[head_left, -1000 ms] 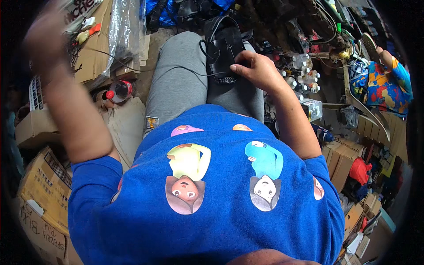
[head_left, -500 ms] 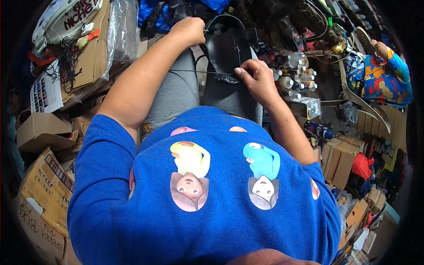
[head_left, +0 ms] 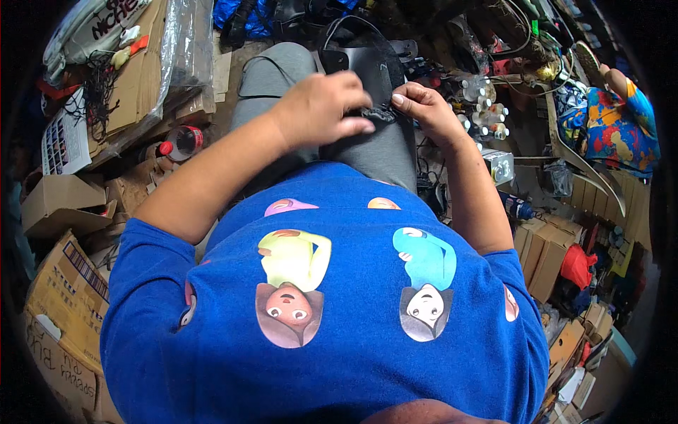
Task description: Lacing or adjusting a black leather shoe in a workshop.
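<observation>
The left hand [head_left: 321, 109] lay palm down over the person's lap, its fingers loosely curled and half spread, the fingertips resting on a black leather piece [head_left: 367, 67] draped across the right thigh of the grey trousers [head_left: 272, 78]; whether anything was pinched beneath the palm could not be told. The right hand [head_left: 422, 106] was closed in a pinch, thumb against forefinger, gripping a small dark frayed bit [head_left: 378, 113] at the near edge of the leather piece, just beside the left fingertips. A thin black strap [head_left: 353, 25] looped up from the leather's far edge. To the left of the lap, open cardboard boxes [head_left: 60, 205] stood on the floor, one holding crumpled brown paper, and a red-capped bottle [head_left: 182, 140] lay near them. To the right, a cluster of small white bottles [head_left: 487, 113] stood among tangled wires
</observation>
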The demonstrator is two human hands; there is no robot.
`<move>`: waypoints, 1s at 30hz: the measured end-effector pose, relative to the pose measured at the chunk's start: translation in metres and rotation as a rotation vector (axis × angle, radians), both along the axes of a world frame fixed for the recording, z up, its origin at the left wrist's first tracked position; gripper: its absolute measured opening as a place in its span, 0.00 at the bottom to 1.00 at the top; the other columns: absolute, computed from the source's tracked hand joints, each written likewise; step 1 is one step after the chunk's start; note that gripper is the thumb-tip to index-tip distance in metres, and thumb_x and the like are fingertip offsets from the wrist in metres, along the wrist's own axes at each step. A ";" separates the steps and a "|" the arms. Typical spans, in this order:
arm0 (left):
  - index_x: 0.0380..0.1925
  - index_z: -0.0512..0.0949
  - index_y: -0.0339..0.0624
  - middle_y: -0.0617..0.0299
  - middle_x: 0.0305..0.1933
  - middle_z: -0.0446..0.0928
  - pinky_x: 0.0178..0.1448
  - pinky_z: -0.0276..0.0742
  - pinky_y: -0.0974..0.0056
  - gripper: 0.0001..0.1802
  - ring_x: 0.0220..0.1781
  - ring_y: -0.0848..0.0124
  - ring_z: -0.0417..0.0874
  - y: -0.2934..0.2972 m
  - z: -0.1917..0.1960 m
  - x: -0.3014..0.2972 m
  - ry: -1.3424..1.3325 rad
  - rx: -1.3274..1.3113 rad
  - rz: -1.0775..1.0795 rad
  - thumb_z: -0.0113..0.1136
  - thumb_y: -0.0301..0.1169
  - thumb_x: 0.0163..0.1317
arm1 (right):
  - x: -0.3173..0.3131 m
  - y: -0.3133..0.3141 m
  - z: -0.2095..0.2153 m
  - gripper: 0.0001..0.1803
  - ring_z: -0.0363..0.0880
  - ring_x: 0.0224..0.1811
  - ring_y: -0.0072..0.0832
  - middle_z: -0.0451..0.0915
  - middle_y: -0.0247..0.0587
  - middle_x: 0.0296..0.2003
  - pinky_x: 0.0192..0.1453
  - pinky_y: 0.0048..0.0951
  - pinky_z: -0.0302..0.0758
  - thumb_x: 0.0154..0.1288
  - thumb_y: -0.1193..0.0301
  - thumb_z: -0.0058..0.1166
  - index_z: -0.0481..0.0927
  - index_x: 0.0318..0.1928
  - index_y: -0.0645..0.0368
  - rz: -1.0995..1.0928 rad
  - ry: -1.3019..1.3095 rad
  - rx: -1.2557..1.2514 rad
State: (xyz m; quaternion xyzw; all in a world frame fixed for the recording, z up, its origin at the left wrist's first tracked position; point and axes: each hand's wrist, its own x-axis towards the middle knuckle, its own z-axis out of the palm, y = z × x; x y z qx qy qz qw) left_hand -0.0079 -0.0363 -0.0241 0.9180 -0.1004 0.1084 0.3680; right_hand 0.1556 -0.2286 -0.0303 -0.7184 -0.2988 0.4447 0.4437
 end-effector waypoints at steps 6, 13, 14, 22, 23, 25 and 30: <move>0.38 0.80 0.45 0.64 0.36 0.76 0.40 0.72 0.63 0.15 0.36 0.66 0.79 -0.019 -0.012 -0.016 -0.103 0.100 0.011 0.67 0.30 0.48 | -0.002 -0.001 0.001 0.11 0.67 0.40 0.15 0.70 0.24 0.33 0.49 0.19 0.63 0.64 0.64 0.58 0.78 0.34 0.59 0.007 0.111 -0.021; 0.36 0.80 0.45 0.65 0.34 0.76 0.39 0.71 0.64 0.15 0.35 0.67 0.79 -0.019 -0.019 -0.016 -0.140 0.175 0.011 0.67 0.29 0.46 | -0.002 0.000 0.001 0.11 0.67 0.40 0.17 0.70 0.25 0.34 0.50 0.21 0.63 0.64 0.64 0.58 0.78 0.34 0.59 0.042 0.065 -0.016; 0.36 0.80 0.45 0.65 0.34 0.76 0.39 0.71 0.64 0.15 0.35 0.67 0.79 -0.018 -0.018 -0.016 -0.147 0.189 0.010 0.67 0.29 0.46 | -0.002 0.001 0.003 0.11 0.67 0.40 0.17 0.70 0.25 0.34 0.50 0.21 0.63 0.64 0.64 0.58 0.78 0.34 0.59 0.039 0.075 -0.008; 0.34 0.79 0.46 0.66 0.31 0.74 0.38 0.70 0.65 0.09 0.33 0.71 0.79 -0.020 -0.010 -0.017 -0.242 0.331 -0.003 0.58 0.30 0.52 | -0.001 0.000 0.003 0.11 0.67 0.40 0.16 0.69 0.25 0.34 0.49 0.20 0.63 0.64 0.65 0.58 0.78 0.34 0.60 0.042 0.071 -0.038; 0.34 0.78 0.46 0.66 0.30 0.74 0.38 0.70 0.65 0.08 0.32 0.71 0.78 -0.020 -0.008 -0.017 -0.273 0.348 -0.018 0.57 0.30 0.52 | -0.001 -0.001 0.002 0.11 0.67 0.40 0.16 0.68 0.25 0.34 0.48 0.20 0.63 0.64 0.64 0.58 0.78 0.34 0.60 0.033 0.097 -0.030; 0.33 0.78 0.46 0.66 0.30 0.73 0.38 0.70 0.65 0.08 0.32 0.72 0.78 -0.020 -0.005 -0.017 -0.305 0.365 -0.033 0.55 0.30 0.53 | -0.001 -0.001 -0.001 0.12 0.68 0.38 0.16 0.70 0.26 0.33 0.45 0.20 0.65 0.63 0.63 0.59 0.79 0.34 0.61 0.030 0.043 -0.012; 0.33 0.78 0.45 0.66 0.31 0.73 0.38 0.71 0.65 0.08 0.32 0.70 0.78 -0.019 -0.005 -0.018 -0.263 0.374 -0.038 0.59 0.31 0.52 | -0.006 0.003 0.000 0.13 0.70 0.36 0.18 0.73 0.29 0.33 0.42 0.22 0.68 0.62 0.63 0.61 0.80 0.35 0.62 0.041 -0.103 -0.002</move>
